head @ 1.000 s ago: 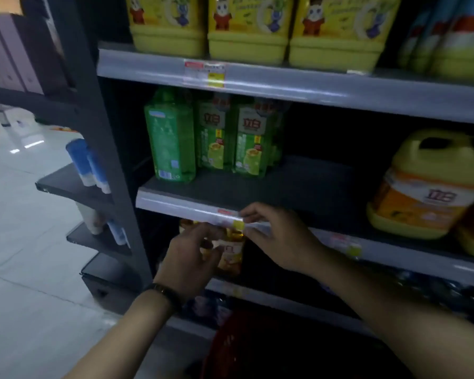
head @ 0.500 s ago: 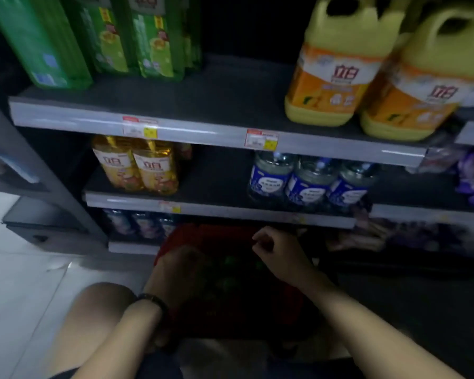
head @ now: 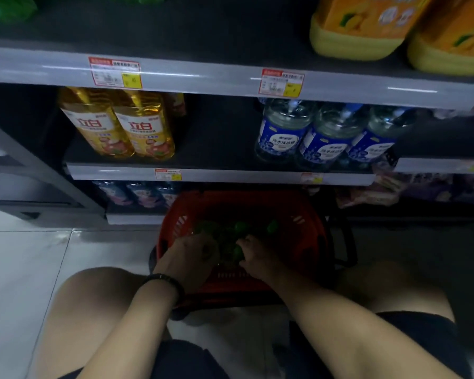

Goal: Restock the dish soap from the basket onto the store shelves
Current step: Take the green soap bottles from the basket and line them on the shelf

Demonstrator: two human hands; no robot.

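- Fingers (head: 203, 243) of the left hand (head: 188, 259) curl down among green-capped dish soap bottles (head: 231, 239); grip cannot be told.
- Right hand (head: 257, 258) fingers close around one green cap.
- Bottles lie inside the red basket (head: 307, 236) on the floor, at 6 o'clock of the lower shelf (head: 230, 176).
- Black wristband (head: 163, 281) on left wrist.

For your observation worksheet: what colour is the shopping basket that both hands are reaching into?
The basket is red, seen best, and only, in the head view.
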